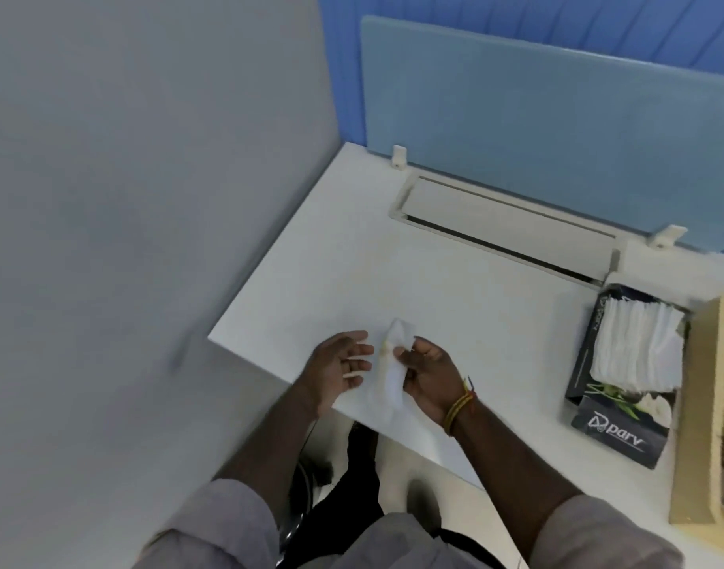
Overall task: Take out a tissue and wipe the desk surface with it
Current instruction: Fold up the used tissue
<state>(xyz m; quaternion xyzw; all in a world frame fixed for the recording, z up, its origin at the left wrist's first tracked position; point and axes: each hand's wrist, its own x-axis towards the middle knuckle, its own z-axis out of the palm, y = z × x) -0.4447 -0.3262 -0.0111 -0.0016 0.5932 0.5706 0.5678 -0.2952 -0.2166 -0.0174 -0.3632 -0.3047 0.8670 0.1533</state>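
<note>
Now the right hand pinches a crumpled white tissue near the white desk's front edge, while the left hand beside it has fingers spread.

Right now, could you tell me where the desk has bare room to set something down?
The desk is bare between the cable tray, tissue box and hands. The left corner is free too. It is crowded at right: tissue box beside a tan box.

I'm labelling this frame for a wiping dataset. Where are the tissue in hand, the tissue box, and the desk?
tissue (394, 375): head view, on the white crumpled middle between the hands.
tissue box (616, 425): head view, on its dark printed front flap.
desk (454, 289): head view, on bare white top.
</note>
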